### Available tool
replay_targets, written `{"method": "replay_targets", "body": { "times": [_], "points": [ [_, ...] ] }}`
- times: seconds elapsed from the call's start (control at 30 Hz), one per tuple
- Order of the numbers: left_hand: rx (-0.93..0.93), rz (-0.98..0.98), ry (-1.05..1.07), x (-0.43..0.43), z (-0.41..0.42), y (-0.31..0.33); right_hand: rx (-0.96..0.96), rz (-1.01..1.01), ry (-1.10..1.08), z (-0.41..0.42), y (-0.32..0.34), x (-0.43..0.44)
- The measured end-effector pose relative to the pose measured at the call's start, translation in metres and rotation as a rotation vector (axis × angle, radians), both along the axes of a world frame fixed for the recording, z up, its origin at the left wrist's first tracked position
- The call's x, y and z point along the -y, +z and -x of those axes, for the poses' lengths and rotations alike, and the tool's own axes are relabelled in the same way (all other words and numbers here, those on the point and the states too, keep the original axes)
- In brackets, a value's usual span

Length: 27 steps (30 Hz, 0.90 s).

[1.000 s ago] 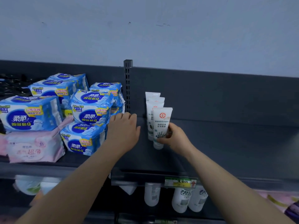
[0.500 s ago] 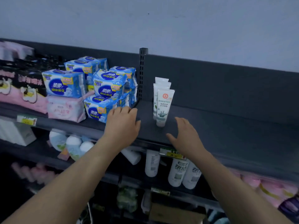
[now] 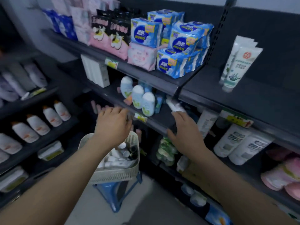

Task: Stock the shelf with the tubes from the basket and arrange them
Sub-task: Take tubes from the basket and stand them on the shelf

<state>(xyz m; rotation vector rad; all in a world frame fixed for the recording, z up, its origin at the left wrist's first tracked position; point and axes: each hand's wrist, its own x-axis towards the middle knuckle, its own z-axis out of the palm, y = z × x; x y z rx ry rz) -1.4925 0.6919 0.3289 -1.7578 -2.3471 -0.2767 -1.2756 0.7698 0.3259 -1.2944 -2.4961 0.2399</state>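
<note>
A short row of white tubes (image 3: pixel 237 65) stands cap-down on the dark top shelf (image 3: pixel 259 98) at the upper right. Below, a pale perforated basket (image 3: pixel 116 174) holding several white and dark tubes (image 3: pixel 118 156) sits on a blue stool (image 3: pixel 113 192). My left hand (image 3: pixel 112 125) hovers just above the basket's far rim, fingers relaxed and holding nothing. My right hand (image 3: pixel 185 132) hangs to the right of the basket, in front of the second shelf's edge, fingers loosely spread and empty.
Blue and pink pad packs (image 3: pixel 172 46) fill the top shelf left of an upright divider (image 3: pixel 215 34). Small blue-white bottles (image 3: pixel 142 98) stand on the second shelf, white bottles (image 3: pixel 240 143) on the shelf below right, orange-capped bottles (image 3: pixel 42 122) on a rack at left.
Both hands have dropped from the top shelf down toward the basket. My right hand has let go of the front tube, which stays standing. My view has swung down and left.
</note>
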Motion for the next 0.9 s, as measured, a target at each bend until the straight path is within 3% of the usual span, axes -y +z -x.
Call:
{"method": "replay_targets", "body": {
  "times": [0.4, 0.63, 0.9],
  "points": [
    [0.125, 0.298, 0.283, 0.075, 0.172, -0.108, 0.118, 0.189, 0.201, 0.176, -0.106, 0.01],
    [0.227, 0.487, 0.255, 0.047, 0.244, -0.182, 0.162, 0.327, 0.166, 0.255, -0.187, -0.004],
    [0.328, 0.586, 0.175, 0.0, 0.264, -0.273, 0.206, 0.406, 0.097, 0.279, -0.269, -0.032]
  ]
}}
